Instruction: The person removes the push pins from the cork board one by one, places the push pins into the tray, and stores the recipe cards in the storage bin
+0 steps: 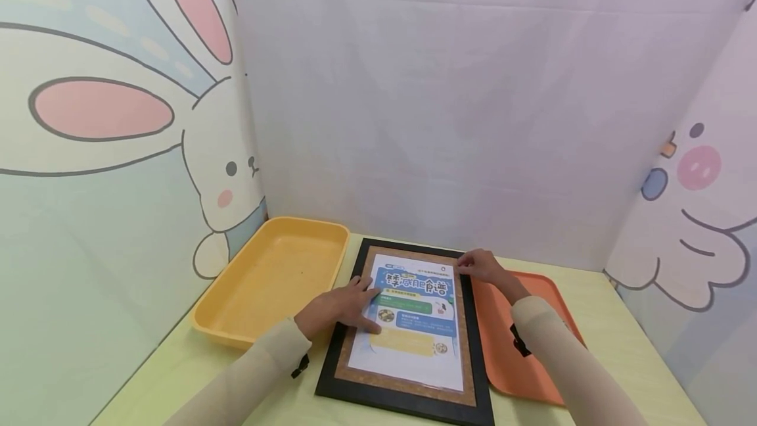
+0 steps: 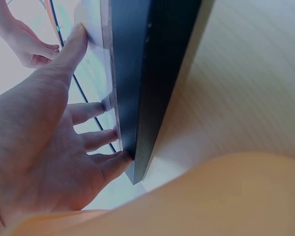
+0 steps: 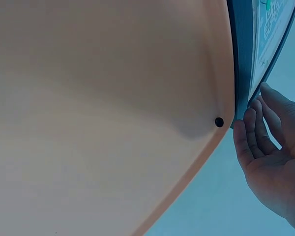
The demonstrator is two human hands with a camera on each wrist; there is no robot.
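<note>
A picture frame (image 1: 402,398) with a black border and a brown inner margin lies flat on the table. Inside it is a printed poster (image 1: 408,370) with blue, green and yellow blocks and Chinese lettering. My left hand (image 1: 345,307) rests along the frame's left side, fingers spread; in the left wrist view the thumb and fingertips (image 2: 108,135) touch the sheet and black border (image 2: 137,98). My right hand (image 1: 481,267) is at the upper right corner, its fingertips close together there. The right wrist view shows its fingers (image 3: 250,130) loosely bent beside the frame's corner (image 3: 242,73).
To the left stands a yellow tray (image 1: 275,281), close to the frame. An orange tray (image 1: 514,347) lies on the right, under my right forearm. Behind the pale table (image 1: 627,354) hangs a plain curtain (image 1: 449,117), with cartoon-printed cloth at both sides.
</note>
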